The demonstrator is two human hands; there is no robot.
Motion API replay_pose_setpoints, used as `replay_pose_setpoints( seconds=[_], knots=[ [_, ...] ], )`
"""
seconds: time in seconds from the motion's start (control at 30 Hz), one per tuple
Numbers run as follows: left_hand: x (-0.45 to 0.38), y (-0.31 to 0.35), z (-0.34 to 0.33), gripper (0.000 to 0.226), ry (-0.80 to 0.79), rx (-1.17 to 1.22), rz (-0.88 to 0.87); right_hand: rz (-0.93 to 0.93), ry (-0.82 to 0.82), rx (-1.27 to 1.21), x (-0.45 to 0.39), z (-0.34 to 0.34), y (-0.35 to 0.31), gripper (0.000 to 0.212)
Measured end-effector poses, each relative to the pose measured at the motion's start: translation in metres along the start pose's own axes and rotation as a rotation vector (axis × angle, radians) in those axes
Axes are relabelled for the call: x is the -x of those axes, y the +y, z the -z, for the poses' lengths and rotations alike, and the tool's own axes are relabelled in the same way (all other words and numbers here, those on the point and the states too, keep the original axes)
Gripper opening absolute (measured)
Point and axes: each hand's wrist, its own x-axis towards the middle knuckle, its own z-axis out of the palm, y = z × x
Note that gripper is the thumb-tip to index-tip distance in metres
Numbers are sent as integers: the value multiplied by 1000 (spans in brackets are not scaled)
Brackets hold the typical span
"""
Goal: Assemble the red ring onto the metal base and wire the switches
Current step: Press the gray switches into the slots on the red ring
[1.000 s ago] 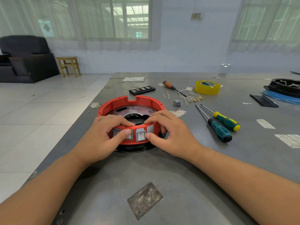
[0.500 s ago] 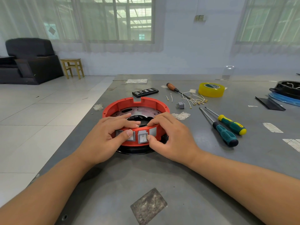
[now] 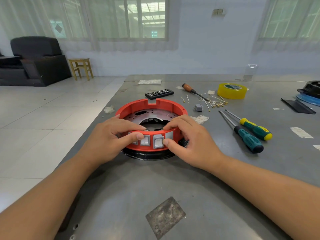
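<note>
The red ring (image 3: pixel 151 108) sits on the round metal base (image 3: pixel 152 116), near the left edge of the grey table (image 3: pixel 173 179), and under them a black rim (image 3: pixel 149 155) shows. In the near wall of the ring stand grey rocker switches (image 3: pixel 158 142); each white rocker carries the marks "O" and "I". Beside them on the right is one open rectangular slot.

The left hand (image 3: pixel 110 137) holds the near wall of the ring: its fingers are curled over the top edge and the thumb presses on a switch from the front. The right hand (image 3: pixel 188 144) holds the wall in the same way, fingers bent over the rim and the thumb tip touching the side of the middle switch.

Behind the ring lies a black remote control (image 3: pixel 159 93); its writing is too small to read. To the right are a spare grey switch (image 3: pixel 198 107), a bundle of white wires with brass terminals (image 3: pixel 216 102), an orange-handled screwdriver (image 3: pixel 190 89), a roll of yellow tape (image 3: pixel 232 90) and two green-handled screwdrivers (image 3: pixel 247 134).

The table surface is dull and scratched, with pieces of old tape. The room has a pale tiled floor, a black armchair (image 3: pixel 34 61), a wooden stool (image 3: pixel 80 67) and curtained windows.
</note>
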Motion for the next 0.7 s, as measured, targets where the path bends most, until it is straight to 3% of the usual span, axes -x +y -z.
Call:
replay_pose_setpoints(
  seconds=[0.37, 0.7],
  knots=[
    [9, 16, -16, 47, 6, -78, -67, -10, 1, -4, 3, 2, -2, 29],
    [11, 23, -21, 41, -29, -132, -76, -29, 1, -2, 6, 4, -9, 30]
  ],
)
